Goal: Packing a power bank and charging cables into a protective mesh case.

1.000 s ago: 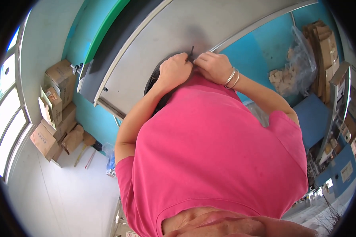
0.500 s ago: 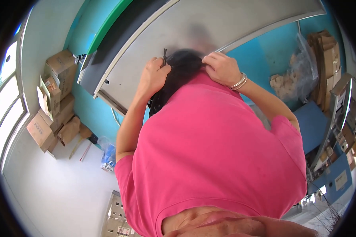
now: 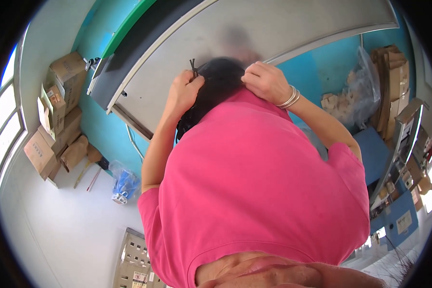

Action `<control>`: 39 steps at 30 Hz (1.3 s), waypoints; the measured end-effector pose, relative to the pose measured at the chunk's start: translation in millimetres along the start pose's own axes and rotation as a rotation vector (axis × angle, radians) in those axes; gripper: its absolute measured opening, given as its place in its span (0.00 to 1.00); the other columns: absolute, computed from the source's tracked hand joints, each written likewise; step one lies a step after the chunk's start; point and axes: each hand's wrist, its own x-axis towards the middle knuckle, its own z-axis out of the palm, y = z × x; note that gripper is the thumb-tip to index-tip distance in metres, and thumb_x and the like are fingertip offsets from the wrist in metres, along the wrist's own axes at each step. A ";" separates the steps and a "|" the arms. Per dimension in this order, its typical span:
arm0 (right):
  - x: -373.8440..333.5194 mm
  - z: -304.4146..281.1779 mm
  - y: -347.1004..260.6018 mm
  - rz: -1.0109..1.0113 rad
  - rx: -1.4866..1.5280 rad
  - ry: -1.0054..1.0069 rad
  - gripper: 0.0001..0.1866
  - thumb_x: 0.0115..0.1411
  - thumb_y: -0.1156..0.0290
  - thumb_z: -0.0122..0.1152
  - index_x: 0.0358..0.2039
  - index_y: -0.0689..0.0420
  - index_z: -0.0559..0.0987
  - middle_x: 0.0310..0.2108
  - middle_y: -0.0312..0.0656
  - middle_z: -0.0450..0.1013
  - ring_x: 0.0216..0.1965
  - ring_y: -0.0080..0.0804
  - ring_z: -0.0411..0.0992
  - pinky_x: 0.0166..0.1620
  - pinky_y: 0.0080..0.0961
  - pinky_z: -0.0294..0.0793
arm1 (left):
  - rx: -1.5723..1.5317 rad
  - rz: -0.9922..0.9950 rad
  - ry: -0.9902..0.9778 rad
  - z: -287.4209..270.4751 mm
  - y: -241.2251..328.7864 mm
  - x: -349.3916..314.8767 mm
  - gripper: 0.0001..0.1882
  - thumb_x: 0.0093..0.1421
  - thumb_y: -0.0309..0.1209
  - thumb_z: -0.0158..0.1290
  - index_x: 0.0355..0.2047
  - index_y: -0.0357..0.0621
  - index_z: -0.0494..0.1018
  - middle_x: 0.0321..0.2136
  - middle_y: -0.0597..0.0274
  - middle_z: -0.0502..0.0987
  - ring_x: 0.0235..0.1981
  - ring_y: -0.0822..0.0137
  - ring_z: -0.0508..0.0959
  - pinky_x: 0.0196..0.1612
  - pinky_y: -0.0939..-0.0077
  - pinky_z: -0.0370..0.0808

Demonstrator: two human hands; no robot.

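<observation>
A dark, shiny, pliable black piece (image 3: 221,74) spans the space between my two hands, over the metal tabletop. Its exact kind is unclear, and its lower part is hidden behind my pink shirt. My left hand (image 3: 186,90) is closed in a pinch on its left edge, and thin dark cord ends (image 3: 193,67) stick up above the fingers. At the other edge my right hand (image 3: 266,82), with bangles on the wrist, pinches the black piece with curled fingers.
A grey metal tabletop (image 3: 177,53) lies ahead, with a dark belt and green edge (image 3: 125,29) to its left. Cardboard boxes (image 3: 65,91) stack at the left wall beside a blue plastic bag (image 3: 125,185). At right are a clear plastic bag (image 3: 367,96) and flattened cardboard (image 3: 393,91).
Both hands keep their pinch on the black piece and have shifted slightly left in the picture. The surroundings at the sides have shifted left a little too.
</observation>
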 end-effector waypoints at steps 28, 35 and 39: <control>7.7 22.4 29.9 1.417 1.219 -0.429 0.17 0.63 0.54 0.58 0.28 0.55 0.77 0.18 0.25 0.62 0.20 0.14 0.56 0.23 0.17 0.56 | 0.281 0.154 0.158 4.7 -0.8 -21.4 0.13 0.61 0.36 0.49 0.32 0.35 0.70 0.24 0.40 0.75 0.31 0.40 0.76 0.33 0.52 0.71; -2.1 28.2 36.8 1.398 1.228 -0.423 0.16 0.64 0.54 0.56 0.30 0.55 0.77 0.18 0.25 0.62 0.19 0.13 0.55 0.22 0.17 0.55 | 0.039 -0.046 0.085 -19.3 -19.5 -17.6 0.17 0.57 0.39 0.50 0.27 0.32 0.70 0.21 0.43 0.72 0.25 0.50 0.73 0.32 0.63 0.69; -12.9 31.3 53.6 1.335 1.277 -0.545 0.15 0.65 0.56 0.55 0.38 0.57 0.77 0.29 0.28 0.72 0.25 0.13 0.66 0.29 0.17 0.70 | -0.075 -0.101 0.053 -24.0 -29.2 -25.2 0.15 0.56 0.36 0.51 0.25 0.34 0.71 0.18 0.70 0.67 0.23 0.76 0.65 0.27 0.76 0.61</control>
